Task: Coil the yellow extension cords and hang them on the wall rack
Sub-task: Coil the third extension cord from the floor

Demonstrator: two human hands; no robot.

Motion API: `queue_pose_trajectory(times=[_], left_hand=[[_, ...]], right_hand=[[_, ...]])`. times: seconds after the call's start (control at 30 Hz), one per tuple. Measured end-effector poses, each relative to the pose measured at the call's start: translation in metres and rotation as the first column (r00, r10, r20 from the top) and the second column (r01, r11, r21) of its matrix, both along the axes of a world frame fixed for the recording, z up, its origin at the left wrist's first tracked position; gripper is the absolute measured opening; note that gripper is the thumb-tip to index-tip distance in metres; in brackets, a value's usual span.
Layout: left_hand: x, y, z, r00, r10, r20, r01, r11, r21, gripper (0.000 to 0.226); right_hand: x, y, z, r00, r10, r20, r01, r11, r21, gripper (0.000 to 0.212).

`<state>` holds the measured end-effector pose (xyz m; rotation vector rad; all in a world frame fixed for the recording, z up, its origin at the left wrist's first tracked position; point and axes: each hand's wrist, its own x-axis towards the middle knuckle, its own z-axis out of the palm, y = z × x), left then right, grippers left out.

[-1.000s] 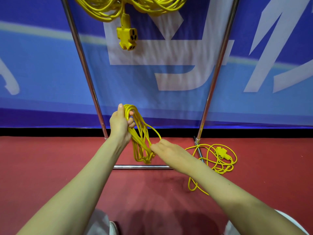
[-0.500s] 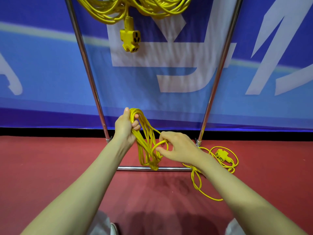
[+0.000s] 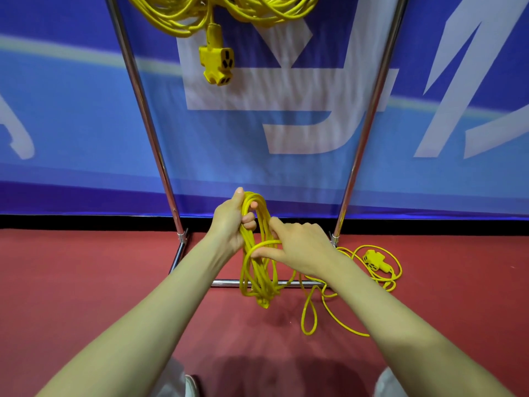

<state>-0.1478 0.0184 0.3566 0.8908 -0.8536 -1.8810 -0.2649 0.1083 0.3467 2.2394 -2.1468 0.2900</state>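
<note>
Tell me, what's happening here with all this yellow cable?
A person is coiling a yellow extension cord. The left hand grips the top of the coil, while the right hand pinches a fresh loop beside it. The uncoiled tail and its socket end lie on the red floor by the foot of the rack. Another coiled cord hangs on the rack above.

- The red floor carries the chrome rack base near the middle.
- At 4 o'clock from the base, a loose yellow cord lies looped (its socket block at 3 o'clock).
</note>
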Motion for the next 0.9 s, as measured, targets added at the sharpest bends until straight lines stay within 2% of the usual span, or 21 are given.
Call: queue_pose_trajectory(times=[0.1, 0.17, 0.2, 0.27, 0.3, 0.33, 0.4, 0.47, 0.5, 0.57, 0.63, 0.7, 0.73, 0.83, 0.9], left_hand=[[0.000, -0.002, -0.005, 1.000, -0.008, 0.011, 0.008, 1.000, 0.000, 0.036], [-0.001, -0.002, -0.008, 1.000, -0.011, 0.029, 0.012, 1.000, -0.018, 0.038], [-0.002, -0.001, -0.009, 0.999, -0.024, 0.047, 0.025, 0.999, -0.036, 0.041], [-0.004, 0.000, -0.013, 0.991, -0.063, 0.121, 0.075, 0.992, -0.104, 0.047], [-0.005, 0.001, -0.016, 0.983, -0.084, 0.163, 0.108, 0.983, -0.150, 0.048], [-0.006, 0.002, -0.018, 0.975, -0.104, 0.197, 0.144, 0.970, -0.196, 0.048], [-0.009, 0.004, -0.021, 0.960, -0.121, 0.253, 0.188, 0.947, -0.262, 0.045], [-0.011, 0.007, -0.023, 0.947, -0.103, 0.303, 0.194, 0.938, -0.288, 0.040], [-0.013, 0.008, -0.024, 0.942, -0.100, 0.322, 0.199, 0.936, -0.291, 0.039], [-0.014, 0.010, -0.026, 0.934, -0.114, 0.339, 0.218, 0.932, -0.289, 0.042], [-0.015, 0.013, -0.024, 0.922, -0.137, 0.361, 0.251, 0.923, -0.293, 0.047], [-0.014, 0.016, -0.020, 0.899, -0.200, 0.390, 0.331, 0.892, -0.307, 0.048], [-0.013, 0.018, -0.018, 0.878, -0.247, 0.409, 0.387, 0.869, -0.308, 0.044], [-0.007, 0.019, -0.014, 0.804, -0.358, 0.475, 0.523, 0.806, -0.278, 0.023], [-0.002, 0.017, -0.012, 0.738, -0.377, 0.560, 0.592, 0.759, -0.269, 0.029]], right_hand=[[-0.003, 0.000, 0.002, 0.984, -0.124, 0.125, 0.107, 0.984, 0.139, 0.066], [-0.005, -0.002, 0.007, 0.926, -0.153, 0.345, 0.100, 0.981, 0.166, 0.062], [-0.008, -0.003, 0.009, 0.850, -0.119, 0.513, 0.042, 0.986, 0.159, 0.054], [-0.015, -0.006, 0.014, 0.608, -0.004, 0.794, -0.133, 0.985, 0.107, 0.033], [-0.019, -0.007, 0.016, 0.513, 0.042, 0.857, -0.191, 0.979, 0.066, 0.028], [-0.023, -0.007, 0.017, 0.478, 0.087, 0.874, -0.217, 0.976, 0.022, 0.026], [-0.026, -0.008, 0.017, 0.502, 0.161, 0.850, -0.203, 0.977, -0.066, 0.021], [-0.024, -0.009, 0.013, 0.573, 0.170, 0.802, -0.114, 0.985, -0.127, 0.022], [-0.024, -0.010, 0.011, 0.654, 0.131, 0.745, -0.051, 0.990, -0.130, 0.026], [-0.025, -0.010, 0.007, 0.850, -0.020, 0.526, 0.070, 0.995, -0.074, 0.041], [-0.028, -0.011, 0.002, 0.925, -0.164, 0.342, 0.165, 0.986, 0.026, 0.055], [-0.030, -0.012, -0.002, 0.916, -0.234, 0.327, 0.214, 0.972, 0.097, 0.061], [-0.032, -0.013, -0.003, 0.891, -0.245, 0.382, 0.219, 0.969, 0.110, 0.060], [-0.039, -0.013, 0.005, 0.753, -0.152, 0.641, 0.142, 0.988, 0.068, 0.043], [-0.048, -0.009, 0.012, 0.692, -0.055, 0.720, 0.052, 0.998, 0.026, 0.035]])
